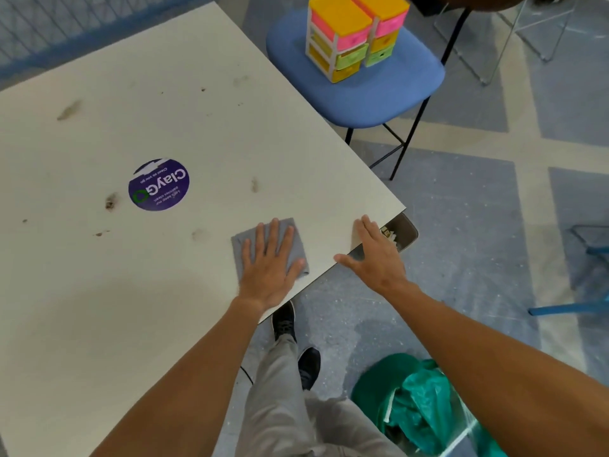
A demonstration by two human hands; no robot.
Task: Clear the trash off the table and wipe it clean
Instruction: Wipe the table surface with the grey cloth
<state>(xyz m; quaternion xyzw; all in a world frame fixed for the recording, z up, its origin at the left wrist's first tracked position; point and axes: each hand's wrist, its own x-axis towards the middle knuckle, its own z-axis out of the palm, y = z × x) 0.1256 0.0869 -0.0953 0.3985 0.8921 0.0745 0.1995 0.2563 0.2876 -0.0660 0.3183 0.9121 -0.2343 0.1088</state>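
**Hands: 2.**
- Left hand (pixel 268 267): fingers straight and spread, palm pressed flat on the cloth, nothing pinched or curled round.
- Right hand (pixel 375 255): fingers straight with the thumb spread wide. It lies over the table's right edge, just beside the cloth, and holds nothing. Whether the palm touches the edge cannot be told.

**Cloth: 1.** A grey folded cloth (pixel 238 246) lies flat on the table (pixel 197 127) at lower centre of the frame, near the right edge and mostly under the left hand.

**Table: 1.** White top, filling the left half of the frame.
- Round purple sticker (pixel 159 185): 1, at centre left.
- Brown smudges (pixel 69 109): several, scattered across the top, all apart from the cloth.

**Chair: 1.** A blue chair (pixel 356 94) stands at upper centre, just past the table's far corner.
- Coloured drawer units (pixel 336 37): 2, side by side on the seat.

**Green plastic bag: 1.** The green plastic bag (pixel 415 400) is on the floor at lower right, under the right forearm.

**Black shoes: 2.** The black shoes (pixel 284 321) are on the floor at lower centre, below the table edge.
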